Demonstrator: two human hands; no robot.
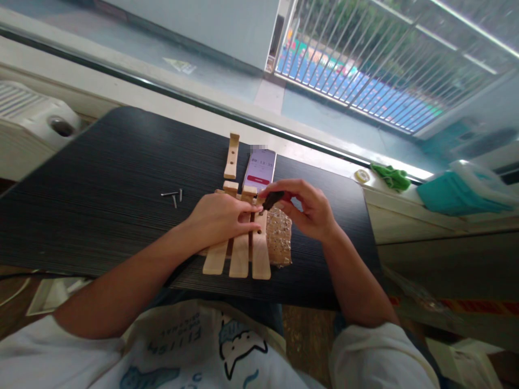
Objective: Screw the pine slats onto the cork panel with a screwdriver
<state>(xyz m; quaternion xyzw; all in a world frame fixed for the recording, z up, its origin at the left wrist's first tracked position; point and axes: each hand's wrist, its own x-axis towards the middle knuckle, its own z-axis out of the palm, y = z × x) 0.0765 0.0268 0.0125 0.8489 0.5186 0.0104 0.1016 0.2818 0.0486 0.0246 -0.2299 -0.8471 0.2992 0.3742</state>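
Note:
Three light wooden slats (240, 259) lie side by side near the table's front edge, their rounded ends toward me. My left hand (219, 216) rests flat across them, thumb and forefinger apart and reaching to the right-hand slat (260, 256). A dark hole shows in that slat beside the thumb. In my right hand (308, 208) is a black-handled screwdriver (272, 200), pinched between thumb and fingers. Its tip points down at the same slat, close to my left forefinger; the contact is partly hidden. Under the slats' right side sits a brown, bubble-wrapped block (279, 237).
A separate wooden piece with two holes (232, 156) lies beyond the slats. Beside it a phone (260, 167) shows a timer. Several loose screws (174, 195) lie to the left on the black table (101, 178). A teal box (450, 189) and green cloth (391, 177) are at right.

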